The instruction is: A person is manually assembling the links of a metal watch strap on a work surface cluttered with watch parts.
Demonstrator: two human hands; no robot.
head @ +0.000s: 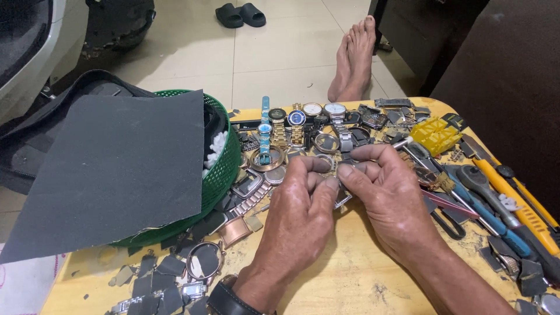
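Both our hands pinched on one small metal watch part, right at the middle of the table.

Our left hand (300,207) and right hand (388,195) meet fingertip to fingertip, fingers curled tight around a small silvery watch part (343,200) that is mostly hidden between them. Just beyond our fingers lies a heap of watches (294,125), steel and gold-toned. Left of our left hand sits a green mesh basket (224,169) under a dark gritty sheet (116,169); right of our right hand, a yellow-handled tool (516,201) on the worn yellow table (350,280).
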